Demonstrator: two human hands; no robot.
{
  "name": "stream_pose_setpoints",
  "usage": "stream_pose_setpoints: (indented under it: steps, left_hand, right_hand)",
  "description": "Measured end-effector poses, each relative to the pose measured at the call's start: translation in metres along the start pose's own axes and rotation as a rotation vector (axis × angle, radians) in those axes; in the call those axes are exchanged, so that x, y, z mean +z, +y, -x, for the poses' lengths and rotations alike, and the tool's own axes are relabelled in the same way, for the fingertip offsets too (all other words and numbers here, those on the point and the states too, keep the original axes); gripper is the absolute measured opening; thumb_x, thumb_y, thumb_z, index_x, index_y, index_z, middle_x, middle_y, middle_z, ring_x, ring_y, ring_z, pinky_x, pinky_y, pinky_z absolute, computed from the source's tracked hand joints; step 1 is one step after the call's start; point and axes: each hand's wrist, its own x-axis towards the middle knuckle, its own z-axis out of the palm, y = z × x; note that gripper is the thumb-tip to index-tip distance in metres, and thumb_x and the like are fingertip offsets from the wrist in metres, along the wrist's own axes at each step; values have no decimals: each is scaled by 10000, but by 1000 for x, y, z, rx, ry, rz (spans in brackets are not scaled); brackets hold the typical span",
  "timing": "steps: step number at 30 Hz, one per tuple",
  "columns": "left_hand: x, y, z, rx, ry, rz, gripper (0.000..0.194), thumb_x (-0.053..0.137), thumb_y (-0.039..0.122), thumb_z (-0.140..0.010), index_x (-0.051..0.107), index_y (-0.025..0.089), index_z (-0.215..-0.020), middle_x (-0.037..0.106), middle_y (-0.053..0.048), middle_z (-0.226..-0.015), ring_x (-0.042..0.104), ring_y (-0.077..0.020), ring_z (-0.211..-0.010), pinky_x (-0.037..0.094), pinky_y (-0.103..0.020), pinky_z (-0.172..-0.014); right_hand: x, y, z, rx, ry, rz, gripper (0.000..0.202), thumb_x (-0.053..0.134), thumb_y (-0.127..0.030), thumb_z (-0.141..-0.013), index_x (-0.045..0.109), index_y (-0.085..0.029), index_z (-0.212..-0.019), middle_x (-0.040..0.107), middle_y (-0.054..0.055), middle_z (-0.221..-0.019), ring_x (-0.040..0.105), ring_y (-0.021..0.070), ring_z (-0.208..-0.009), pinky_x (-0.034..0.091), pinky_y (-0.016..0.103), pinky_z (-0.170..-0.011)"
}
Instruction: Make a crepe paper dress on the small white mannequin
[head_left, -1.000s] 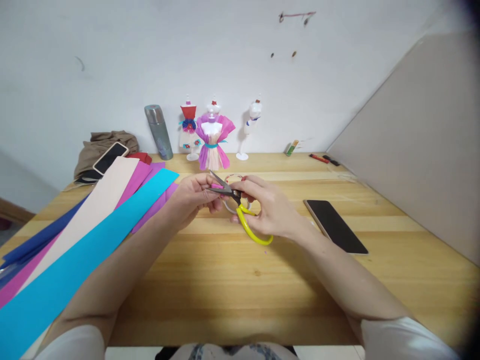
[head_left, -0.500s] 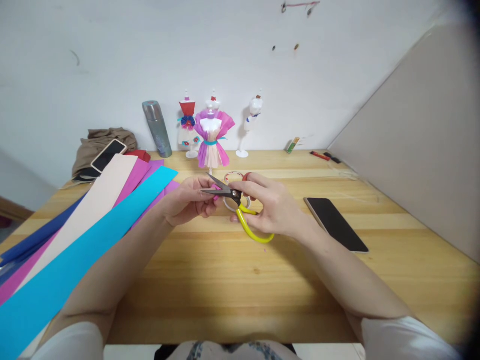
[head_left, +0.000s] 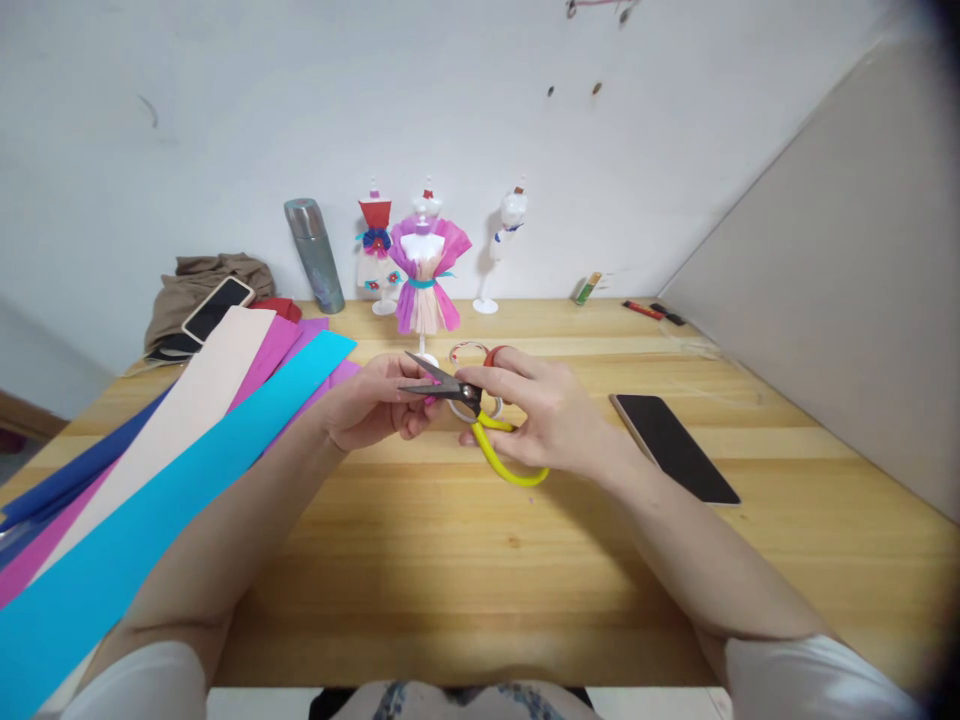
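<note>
My left hand (head_left: 375, 405) pinches a small pink piece (head_left: 431, 388), mostly hidden by its fingers and the blades. In my right hand (head_left: 551, 410) is a pair of scissors (head_left: 495, 460) with one yellow and one red handle. Their blades are parted, pointing left, and lie over the pink piece at my left fingertips. Behind the hands stands a small white mannequin in a pink, purple and cream paper dress (head_left: 425, 285) with a blue waistband. A roll of tape (head_left: 469, 350) lies partly hidden behind the scissors.
Blue, cream and pink paper strips (head_left: 195, 450) cover the left side. A bottle (head_left: 315, 255) and more mannequins, one in red (head_left: 376, 235), one white (head_left: 512, 215), stand by the wall. A dark phone (head_left: 675, 448) lies right; another phone (head_left: 218, 310) rests at the back left near brown cloth (head_left: 199, 280).
The scissors and my right fingers have shifted slightly left, the blades reaching further over my left fingertips. The rest looks nearly the same.
</note>
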Motion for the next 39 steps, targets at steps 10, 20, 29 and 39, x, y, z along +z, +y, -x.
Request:
stream_pose_setpoints:
  steps: [10, 20, 29, 39]
  left_hand:
    - [3, 2, 0, -8, -15, 1, 325, 942, 412, -625, 772, 150, -714, 642, -22, -588, 521, -73, -432, 415, -167, -394]
    - [6, 3, 1, -23, -13, 34, 306, 958, 384, -599, 770, 154, -673, 658, -20, -569, 546, -75, -407, 401, -153, -372]
    - [5, 2, 1, -22, -7, 17, 304, 940, 398, -618, 757, 164, -683, 670, -26, -576, 541, -87, -410, 391, -175, -378]
    - [6, 3, 4, -39, -2, 23, 330, 921, 425, -650, 725, 162, -686, 641, -16, -587, 529, -81, -431, 347, -190, -406]
  right_hand:
    - [0, 0, 1, -2, -24, -49, 440, 691, -503, -902, 668, -187, -1208, 596, 73, -907, 575, 216, -788, 493, 337, -689]
    - [0, 2, 2, -23, -9, -16, 420, 662, -523, -923, 682, -206, -1199, 600, 83, -900, 595, 229, -801, 513, 347, -682]
    - [3, 5, 2, -67, 47, 17, 399, 680, -481, -919, 685, -201, -1203, 592, 69, -884, 574, 210, -757, 499, 335, -662]
    - [5, 8, 3, -73, 52, 61, 412, 658, -543, -927, 704, -213, -1168, 584, 64, -845, 560, 204, -733, 477, 327, -646]
